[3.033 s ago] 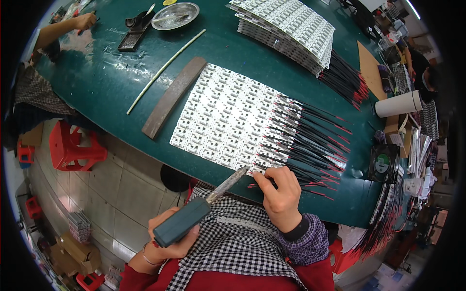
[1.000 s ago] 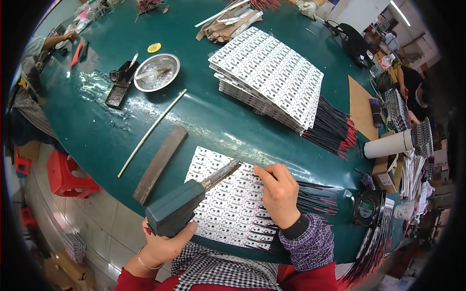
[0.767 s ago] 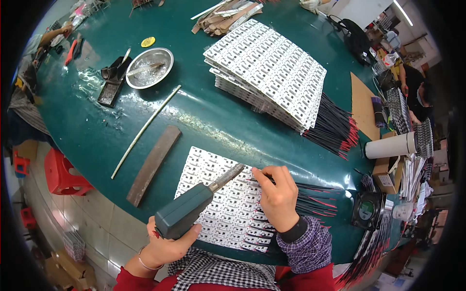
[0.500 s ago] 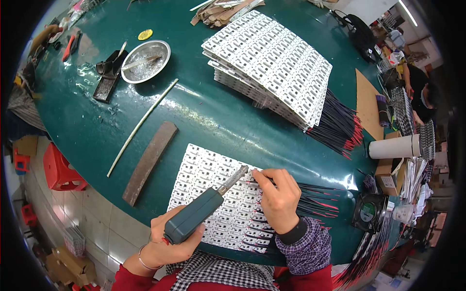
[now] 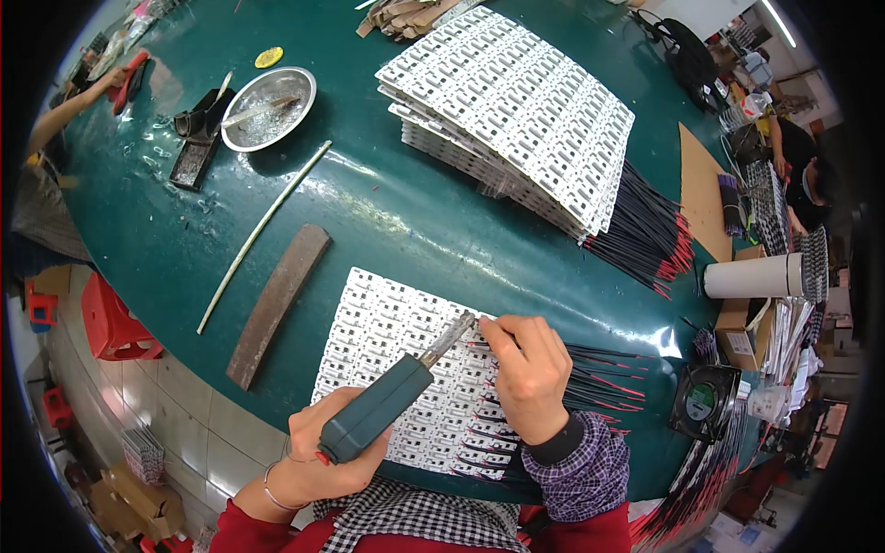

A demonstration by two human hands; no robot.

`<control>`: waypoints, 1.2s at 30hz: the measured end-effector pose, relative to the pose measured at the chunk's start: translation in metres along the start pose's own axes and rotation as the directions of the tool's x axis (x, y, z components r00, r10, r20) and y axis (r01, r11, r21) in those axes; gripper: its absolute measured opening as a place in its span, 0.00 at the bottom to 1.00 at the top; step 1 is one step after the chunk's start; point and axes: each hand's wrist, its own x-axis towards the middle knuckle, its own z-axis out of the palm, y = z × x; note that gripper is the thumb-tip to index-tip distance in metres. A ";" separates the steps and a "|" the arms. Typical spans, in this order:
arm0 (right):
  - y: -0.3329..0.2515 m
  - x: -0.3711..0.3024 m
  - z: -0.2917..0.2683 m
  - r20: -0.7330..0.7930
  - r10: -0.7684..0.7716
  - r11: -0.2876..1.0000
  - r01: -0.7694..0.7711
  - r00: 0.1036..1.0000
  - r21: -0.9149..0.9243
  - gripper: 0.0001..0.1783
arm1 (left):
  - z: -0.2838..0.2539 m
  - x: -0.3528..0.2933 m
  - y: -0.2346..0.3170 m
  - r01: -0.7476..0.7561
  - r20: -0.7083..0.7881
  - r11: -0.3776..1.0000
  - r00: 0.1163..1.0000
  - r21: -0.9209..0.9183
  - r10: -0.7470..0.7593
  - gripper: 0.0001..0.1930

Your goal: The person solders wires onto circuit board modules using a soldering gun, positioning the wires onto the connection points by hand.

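My left hand (image 5: 339, 442) is wrapped round the dark green handle of a soldering iron (image 5: 380, 405). Its metal tip points up and right, close to the far right corner of a white circuit board panel (image 5: 369, 318) lying before me. At that corner my right hand (image 5: 533, 373) is closed in a pinch beside the tip; what its fingertips hold is hidden. Thin black wires with red ends (image 5: 604, 378) run along the panel's right side and out past my right hand.
Beyond lies a stack of white panels (image 5: 516, 111) with bundled black-and-red wires (image 5: 650, 235). To the left are a brown bar (image 5: 277, 309), a pale rod (image 5: 263, 235), a metal bowl (image 5: 307, 101) and a black holder (image 5: 192, 161). A small fan (image 5: 705, 401) stands right.
The soldering iron's handle has shifted slightly right and up, its tip staying by my right fingers. At the far left, another person's hand has reached a red-handled tool. The view has shifted slightly.
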 end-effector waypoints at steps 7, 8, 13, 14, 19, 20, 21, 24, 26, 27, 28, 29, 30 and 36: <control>0.000 0.001 -0.001 0.011 -0.002 1.000 0.002 1.000 -0.009 0.17 | 0.007 0.001 -0.002 0.046 -0.074 0.992 0.996 -0.119 -0.055 0.13; 0.000 0.001 -0.001 0.012 -0.003 1.000 0.003 1.000 -0.004 0.17 | 0.006 0.002 -0.002 0.039 -0.055 0.992 0.997 -0.118 -0.045 0.13; 0.001 0.000 0.000 0.014 -0.006 1.000 0.007 1.000 -0.008 0.18 | 0.003 -0.001 -0.003 0.063 -0.030 0.993 0.997 -0.099 -0.067 0.12; 0.001 0.000 0.000 0.012 -0.008 1.000 0.008 1.000 -0.008 0.18 | 0.003 0.000 -0.003 0.081 -0.021 0.992 0.996 -0.096 -0.083 0.12; 0.001 0.000 0.000 0.015 -0.005 1.000 0.005 1.000 -0.009 0.17 | 0.000 0.002 -0.002 -0.060 -0.050 0.998 0.997 0.010 0.060 0.10; 0.001 0.000 0.001 0.014 -0.004 1.000 0.005 1.000 -0.007 0.17 | -0.001 0.002 -0.002 -0.056 -0.051 0.998 0.997 0.021 0.057 0.10; 0.001 0.000 0.001 0.015 -0.004 1.000 0.004 1.000 -0.007 0.17 | -0.001 0.001 -0.002 -0.055 -0.050 0.998 0.997 0.021 0.056 0.10; 0.002 0.000 0.002 0.007 0.008 1.000 -0.008 1.000 0.011 0.17 | -0.002 0.000 -0.002 -0.062 -0.037 0.996 0.997 0.067 0.065 0.11; 0.004 0.000 0.003 -0.010 0.034 0.997 -0.033 0.999 0.070 0.18 | -0.001 0.000 -0.004 -0.113 -0.031 0.988 0.993 0.103 0.117 0.12; 0.006 0.000 0.004 -0.010 0.033 0.997 -0.032 0.999 0.071 0.18 | 0.000 0.000 -0.005 -0.112 -0.032 0.988 0.993 0.104 0.116 0.12; 0.007 -0.001 0.005 -0.011 0.050 0.994 -0.048 0.999 0.100 0.18 | 0.000 0.001 -0.005 -0.112 -0.031 0.990 0.993 0.082 0.115 0.12; 0.008 -0.001 0.006 -0.013 0.066 0.989 -0.064 0.998 0.130 0.19 | 0.000 0.001 -0.006 -0.111 -0.030 0.992 0.993 0.060 0.113 0.12; 0.009 -0.001 0.005 -0.012 0.067 0.990 -0.065 0.998 0.128 0.19 | 0.001 0.001 -0.006 -0.112 -0.029 0.992 0.993 0.058 0.114 0.12; 0.010 0.000 0.005 -0.010 0.068 0.987 -0.066 0.998 0.149 0.19 | 0.001 0.000 -0.004 -0.034 -0.020 0.999 0.999 -0.006 0.034 0.11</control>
